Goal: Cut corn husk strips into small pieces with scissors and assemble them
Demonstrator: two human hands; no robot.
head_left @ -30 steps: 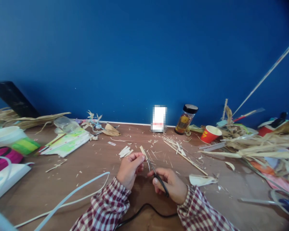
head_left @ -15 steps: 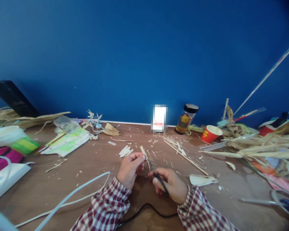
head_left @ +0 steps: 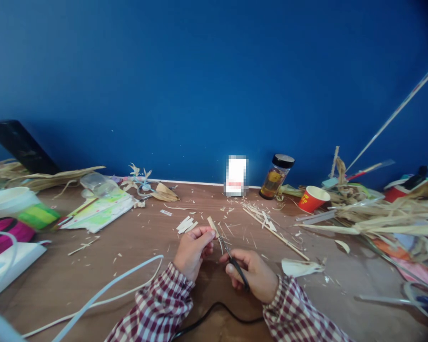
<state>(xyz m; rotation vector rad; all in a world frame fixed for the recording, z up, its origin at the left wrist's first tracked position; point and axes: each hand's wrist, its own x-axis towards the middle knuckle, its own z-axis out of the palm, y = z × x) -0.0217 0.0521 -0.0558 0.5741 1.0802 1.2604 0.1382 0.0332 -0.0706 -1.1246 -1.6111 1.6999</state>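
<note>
My left hand [head_left: 192, 249] pinches a short pale straw strip [head_left: 211, 224] that sticks up and away from the fingers. My right hand [head_left: 255, 274] is closed round the black handles of small scissors [head_left: 231, 259], whose blades point up-left and meet the strip just below my left fingertips. Both hands hover low over the brown wooden table [head_left: 139, 256], near its front middle. Checked red-and-white sleeves cover both wrists. A few cut pale strips [head_left: 186, 223] lie just beyond my left hand.
Straw offcuts litter the table. A long thin stick [head_left: 274, 233] lies right of the hands, dried husks [head_left: 378, 218] pile at right, with a red paper cup [head_left: 312, 198] and dark-lidded jar [head_left: 276, 176]. Green-white papers [head_left: 100, 211], containers and white cords [head_left: 103, 289] sit left. A black cable [head_left: 214, 311] runs between my arms.
</note>
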